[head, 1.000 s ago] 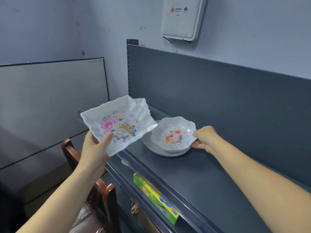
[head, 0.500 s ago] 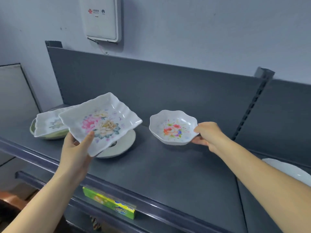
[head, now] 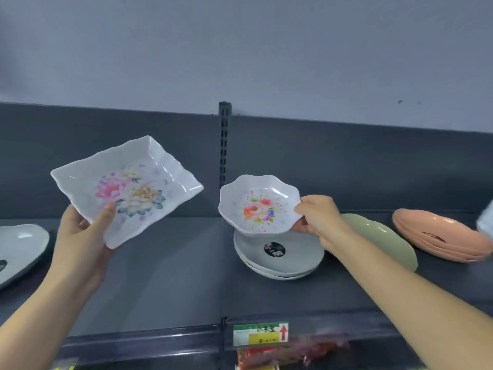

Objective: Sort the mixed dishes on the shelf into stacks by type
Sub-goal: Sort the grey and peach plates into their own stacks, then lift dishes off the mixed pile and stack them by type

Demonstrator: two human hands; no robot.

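My left hand (head: pixel 80 236) gripped the square flowered plate (head: pixel 128 188) above the shelf (head: pixel 173 276); my right hand (head: pixel 317 217) pinched the small flowered bowl (head: pixel 260 205) just over the grey plates (head: pixel 280 260). Farther right, pink dishes (head: pixel 440 236) lay stacked. I judged both held pieces not yet placed.
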